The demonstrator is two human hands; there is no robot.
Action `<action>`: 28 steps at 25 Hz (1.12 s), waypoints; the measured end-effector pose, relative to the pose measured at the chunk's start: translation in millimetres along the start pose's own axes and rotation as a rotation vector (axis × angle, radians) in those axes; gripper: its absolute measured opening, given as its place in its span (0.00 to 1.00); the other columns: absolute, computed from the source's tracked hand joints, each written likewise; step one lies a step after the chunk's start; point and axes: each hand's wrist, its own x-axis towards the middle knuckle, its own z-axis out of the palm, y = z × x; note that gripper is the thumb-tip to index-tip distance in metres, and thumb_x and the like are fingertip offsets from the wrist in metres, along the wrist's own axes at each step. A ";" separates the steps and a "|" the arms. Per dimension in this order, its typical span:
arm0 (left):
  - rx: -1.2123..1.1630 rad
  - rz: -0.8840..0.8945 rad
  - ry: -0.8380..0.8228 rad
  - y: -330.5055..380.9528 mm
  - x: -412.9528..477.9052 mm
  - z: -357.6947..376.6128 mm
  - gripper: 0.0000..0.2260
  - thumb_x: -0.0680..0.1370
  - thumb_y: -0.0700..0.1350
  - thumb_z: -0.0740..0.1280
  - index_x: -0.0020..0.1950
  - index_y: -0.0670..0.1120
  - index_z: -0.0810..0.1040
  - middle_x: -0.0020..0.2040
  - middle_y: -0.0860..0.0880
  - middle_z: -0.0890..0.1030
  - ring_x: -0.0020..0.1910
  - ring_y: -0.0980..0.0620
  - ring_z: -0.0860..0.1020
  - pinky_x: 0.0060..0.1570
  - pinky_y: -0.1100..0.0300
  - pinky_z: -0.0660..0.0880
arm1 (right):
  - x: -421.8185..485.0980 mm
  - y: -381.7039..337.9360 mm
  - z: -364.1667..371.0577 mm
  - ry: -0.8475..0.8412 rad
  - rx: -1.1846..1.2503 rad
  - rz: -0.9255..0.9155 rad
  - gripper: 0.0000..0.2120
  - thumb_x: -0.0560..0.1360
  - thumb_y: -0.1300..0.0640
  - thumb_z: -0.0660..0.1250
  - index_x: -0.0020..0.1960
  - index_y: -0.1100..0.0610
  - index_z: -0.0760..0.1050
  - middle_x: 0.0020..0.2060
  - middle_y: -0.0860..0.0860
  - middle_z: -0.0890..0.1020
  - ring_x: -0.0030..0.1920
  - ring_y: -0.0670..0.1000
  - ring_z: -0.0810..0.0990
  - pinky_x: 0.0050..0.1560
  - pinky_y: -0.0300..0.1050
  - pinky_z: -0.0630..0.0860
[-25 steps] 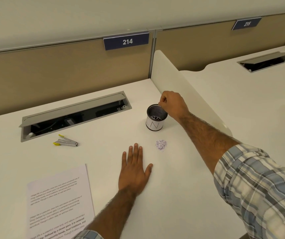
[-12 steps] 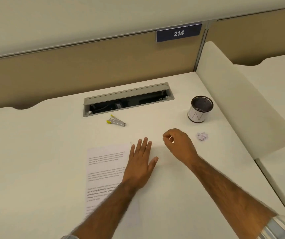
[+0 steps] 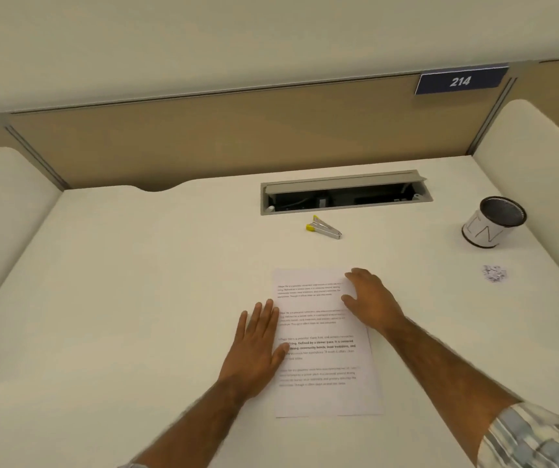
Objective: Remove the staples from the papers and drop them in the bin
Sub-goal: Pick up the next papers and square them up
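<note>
The left hand (image 3: 258, 342) lies flat on the table (image 3: 136, 298) with straight fingers, and its thumb is on the left edge of the papers (image 3: 325, 363). The right hand (image 3: 371, 302) rests on their upper right part, fingers loosely bent, holding nothing. Farther away the staple remover (image 3: 323, 228) lies alone. At the far right stands the bin (image 3: 484, 231).

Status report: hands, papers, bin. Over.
Left hand empty, flat at left edge of papers; right hand empty, resting on their upper right. Staple remover untouched beyond them. Bin far right, crumpled scrap before it.
</note>
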 end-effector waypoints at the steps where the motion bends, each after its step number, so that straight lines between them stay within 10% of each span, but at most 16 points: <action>1: -0.007 0.032 -0.016 -1.5 0.1 4.1 0.35 0.82 0.68 0.35 0.83 0.49 0.34 0.82 0.52 0.31 0.82 0.51 0.32 0.79 0.48 0.33 | 1.1 -4.6 1.1 -0.016 -0.019 0.045 0.29 0.80 0.49 0.63 0.78 0.55 0.60 0.79 0.50 0.60 0.77 0.54 0.59 0.73 0.50 0.63; 13: 0.000 0.091 -0.001 -15.2 -0.5 17.5 0.36 0.84 0.67 0.42 0.85 0.45 0.47 0.85 0.47 0.46 0.84 0.44 0.46 0.77 0.44 0.38 | 18.2 -36.0 -7.3 -0.092 -0.137 0.176 0.31 0.77 0.51 0.61 0.78 0.53 0.56 0.71 0.54 0.71 0.71 0.59 0.64 0.66 0.58 0.71; 23: 0.019 0.090 0.026 -18.3 -0.8 24.7 0.36 0.84 0.68 0.40 0.84 0.46 0.42 0.85 0.49 0.42 0.84 0.46 0.42 0.78 0.43 0.38 | -34.8 -41.9 -6.4 0.102 1.092 0.482 0.36 0.76 0.51 0.72 0.78 0.53 0.58 0.61 0.52 0.78 0.54 0.54 0.82 0.60 0.56 0.78; 28: -0.181 0.025 0.012 -10.0 -2.7 12.9 0.35 0.85 0.65 0.47 0.83 0.48 0.37 0.83 0.52 0.35 0.83 0.51 0.36 0.80 0.49 0.34 | -67.2 -42.9 10.1 -0.044 1.059 0.523 0.13 0.77 0.68 0.65 0.60 0.67 0.79 0.51 0.61 0.86 0.48 0.62 0.86 0.54 0.64 0.81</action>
